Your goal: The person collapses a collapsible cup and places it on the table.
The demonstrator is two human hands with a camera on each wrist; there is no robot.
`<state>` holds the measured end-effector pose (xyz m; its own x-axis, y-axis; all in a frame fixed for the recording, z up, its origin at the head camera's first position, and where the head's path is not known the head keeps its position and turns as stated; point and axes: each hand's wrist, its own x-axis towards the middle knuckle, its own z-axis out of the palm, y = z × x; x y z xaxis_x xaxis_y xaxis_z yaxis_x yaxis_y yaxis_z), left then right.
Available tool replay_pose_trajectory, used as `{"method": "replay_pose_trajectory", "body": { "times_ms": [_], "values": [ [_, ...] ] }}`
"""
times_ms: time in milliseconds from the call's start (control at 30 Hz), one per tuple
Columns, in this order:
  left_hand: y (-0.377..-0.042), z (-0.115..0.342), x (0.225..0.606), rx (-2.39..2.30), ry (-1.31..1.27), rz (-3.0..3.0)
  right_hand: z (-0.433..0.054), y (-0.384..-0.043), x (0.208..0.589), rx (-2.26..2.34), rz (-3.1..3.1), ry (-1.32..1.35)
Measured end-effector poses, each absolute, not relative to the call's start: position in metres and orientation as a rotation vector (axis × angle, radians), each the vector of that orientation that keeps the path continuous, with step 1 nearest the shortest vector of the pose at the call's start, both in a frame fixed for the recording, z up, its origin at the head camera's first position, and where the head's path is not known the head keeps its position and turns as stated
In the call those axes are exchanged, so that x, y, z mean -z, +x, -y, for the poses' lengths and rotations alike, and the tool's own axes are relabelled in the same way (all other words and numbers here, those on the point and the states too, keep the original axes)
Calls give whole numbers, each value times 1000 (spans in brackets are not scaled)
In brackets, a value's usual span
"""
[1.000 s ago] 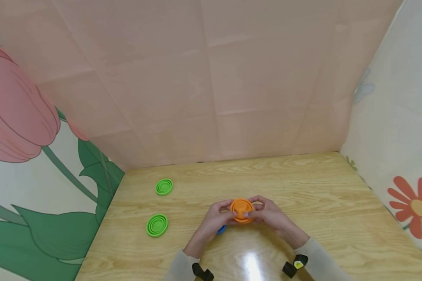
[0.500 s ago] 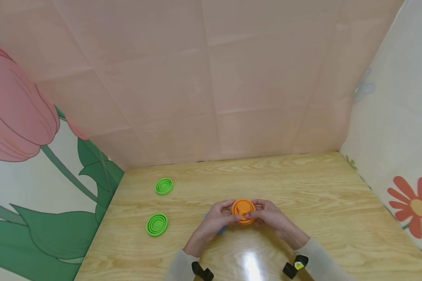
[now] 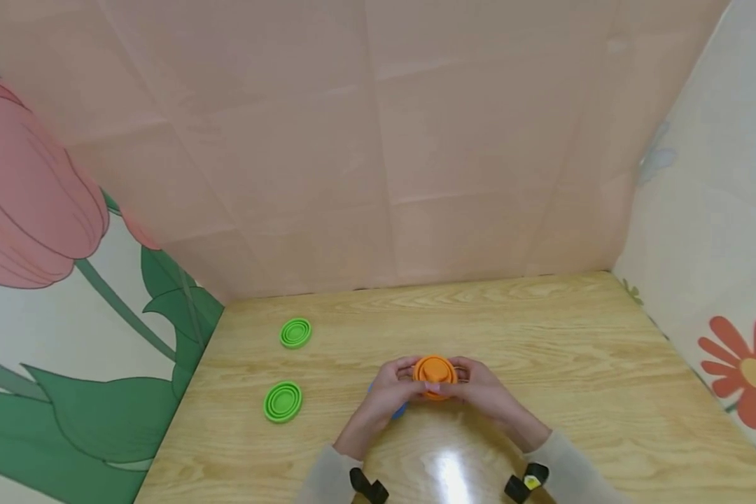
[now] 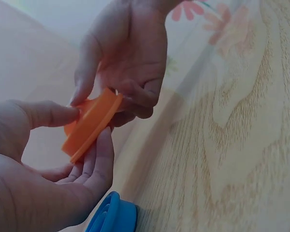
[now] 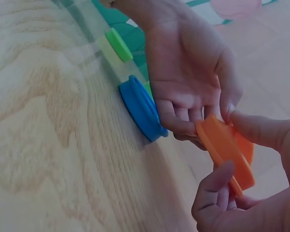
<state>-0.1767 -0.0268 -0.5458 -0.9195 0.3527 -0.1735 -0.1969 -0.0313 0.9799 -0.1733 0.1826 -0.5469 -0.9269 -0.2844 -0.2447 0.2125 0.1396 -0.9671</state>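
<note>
An orange collapsible cup (image 3: 435,369), round with a rim and folded rings, is held above the table between both hands. My left hand (image 3: 387,390) grips its left side, thumb on the near face and fingers behind. From the other side my right hand (image 3: 484,392) grips it the same way. The thumb tips meet at the cup's lower part. In the left wrist view the orange cup (image 4: 94,123) is tilted, its middle standing out on the thumb side. A blue collapsible cup (image 5: 140,108) lies on the table, partly hidden behind my left hand in the head view.
Two flat green collapsible cups lie on the left of the wooden table (image 3: 573,350): a farther green cup (image 3: 295,333) and a nearer green cup (image 3: 283,402). A pink sheet (image 3: 378,140) rises behind the table, with flower-printed sheets at both sides.
My thumbs have come together low on the orange cup, and its middle now bulges more toward the head camera. Both hands have stayed nearly in place. The other cups have not moved.
</note>
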Motion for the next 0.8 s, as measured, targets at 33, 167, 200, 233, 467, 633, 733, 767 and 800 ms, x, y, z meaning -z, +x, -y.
{"method": "replay_pose_trajectory", "body": {
  "times_ms": [33,167,200,233,467,633,733,767,800],
  "values": [
    [-177,26,546,-1997,149,-1907,-182,-173,547,1843,-2066,-65],
    [-177,24,546,-1949,99,-1998,-179,-174,549,1834,-2094,-56],
    [-177,23,546,-1944,92,-2011,-179,-174,549,1834,-2093,-54],
    [-177,23,546,-1941,89,-2021,-179,-175,550,1835,-2092,-46],
    [-174,23,545,-1939,106,-2066,-179,-174,551,1826,-2107,-47],
    [-172,23,544,-1933,116,-2083,-178,-173,546,1797,-2151,-10],
    [-171,23,543,-1930,133,-2068,-179,-171,543,1792,-2158,13],
    [-171,23,543,-1930,135,-2061,-179,-171,543,1796,-2153,17],
    [-171,23,543,-1931,142,-2057,-180,-171,542,1798,-2147,13]
  ]
}}
